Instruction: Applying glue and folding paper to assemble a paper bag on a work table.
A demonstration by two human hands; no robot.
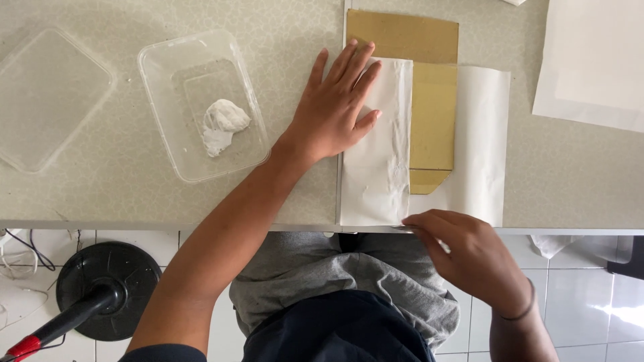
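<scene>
1. From the head camera I saw the left hand (333, 107) lying flat and open, fingers spread, pressing on the folded flap of white paper (377, 154) near the middle of the table (114, 194).
2. The right hand (463, 251) sat at the near table edge, fingertips pinched at the bottom edge of that flap. I thought it gripped the paper's edge, though the view there was too tight to be sure.
3. The brown cardboard piece (429, 87) lay on the white sheet, its left side already covered by the folded flap.
4. The right portion of the paper (481, 141) lay flat and unfolded beside the cardboard, and the cardboard's top and middle were bare, so I judged the wrapping about one side done, with the rest left.
5. A clear plastic container (201, 107) stood left of the left hand, apart from it, holding a lump of white paste (221, 124).
6. Its clear lid (47, 100) rested further left.
7. More white sheets (590, 60) lay at the far right.
</scene>
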